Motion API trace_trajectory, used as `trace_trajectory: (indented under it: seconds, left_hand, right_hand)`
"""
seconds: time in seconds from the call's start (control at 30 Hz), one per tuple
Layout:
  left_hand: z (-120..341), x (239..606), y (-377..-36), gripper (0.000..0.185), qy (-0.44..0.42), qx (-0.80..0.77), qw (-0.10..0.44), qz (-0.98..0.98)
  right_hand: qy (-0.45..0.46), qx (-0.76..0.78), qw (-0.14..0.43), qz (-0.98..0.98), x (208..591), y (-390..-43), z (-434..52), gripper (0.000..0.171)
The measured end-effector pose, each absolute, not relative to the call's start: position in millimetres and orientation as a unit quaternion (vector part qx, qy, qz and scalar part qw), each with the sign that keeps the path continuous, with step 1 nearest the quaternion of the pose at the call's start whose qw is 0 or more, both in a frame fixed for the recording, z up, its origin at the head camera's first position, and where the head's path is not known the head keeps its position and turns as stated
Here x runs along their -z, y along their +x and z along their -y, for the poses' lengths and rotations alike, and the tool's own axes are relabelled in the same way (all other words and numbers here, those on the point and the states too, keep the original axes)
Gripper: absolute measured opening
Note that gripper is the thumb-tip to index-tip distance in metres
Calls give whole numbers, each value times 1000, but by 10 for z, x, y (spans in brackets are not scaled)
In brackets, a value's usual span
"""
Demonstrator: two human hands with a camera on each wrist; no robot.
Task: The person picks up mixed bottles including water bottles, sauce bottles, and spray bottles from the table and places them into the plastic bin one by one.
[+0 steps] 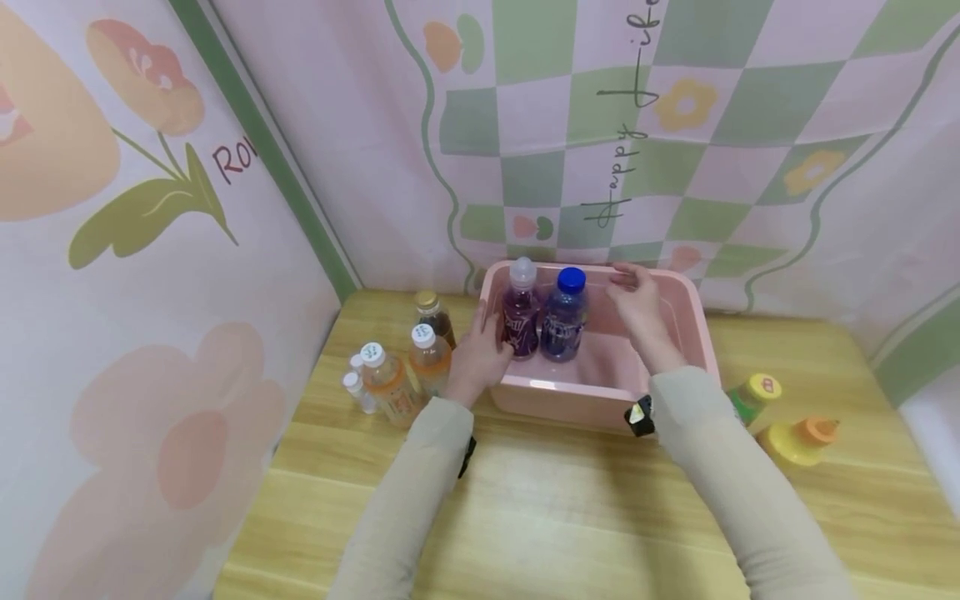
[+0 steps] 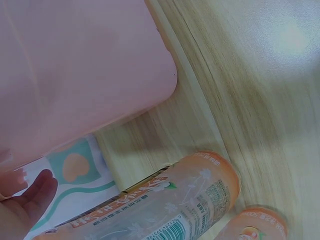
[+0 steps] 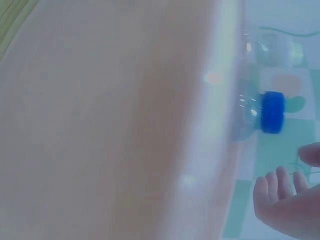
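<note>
bin (image 1: pixel 600 400): smooth pink plastic, soft sheen
blue-capped bottle (image 1: pixel 566 317): clear glossy plastic, ridged cap
white-capped bottle (image 1: pixel 521 312): clear plastic, shiny printed label
orange bottles (image 1: pixel 390 385): translucent plastic, glossy film labels
table (image 1: pixel 570 517): pale wood grain, satin finish
backdrop (image 1: pixel 675 125): printed cloth, matt
sleeves (image 1: pixel 720 467): beige matt fabric

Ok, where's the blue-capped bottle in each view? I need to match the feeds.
Head: the blue-capped bottle stands upright in the pink bin, beside the white-capped purple bottle.
Left wrist: not in view; only the bin's outer corner and orange bottles show.
Right wrist: its blue cap shows right of centre, past the bin wall.
Shared landmark: the pink bin.
</note>
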State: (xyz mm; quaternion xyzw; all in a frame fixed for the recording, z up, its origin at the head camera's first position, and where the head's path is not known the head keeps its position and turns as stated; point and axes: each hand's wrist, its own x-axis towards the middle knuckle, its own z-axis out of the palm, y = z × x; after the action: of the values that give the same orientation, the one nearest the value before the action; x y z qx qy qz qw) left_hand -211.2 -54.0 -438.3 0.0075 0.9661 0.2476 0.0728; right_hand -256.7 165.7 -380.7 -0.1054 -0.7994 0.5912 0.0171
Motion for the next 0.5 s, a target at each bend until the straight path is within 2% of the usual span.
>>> trace_trajectory:
  seconds: [0.33,0.5]
  left_hand:
    - [545,4396,-2115,61,7,-250,75,-965]
    - [547,4398,-2119,62,9,-249,72,-966]
  right_hand:
    - [-55,-555,-4,830,3551,-2345,-1917,46]
    - [-14,-593,6,805,3483,-2238,-2074,32]
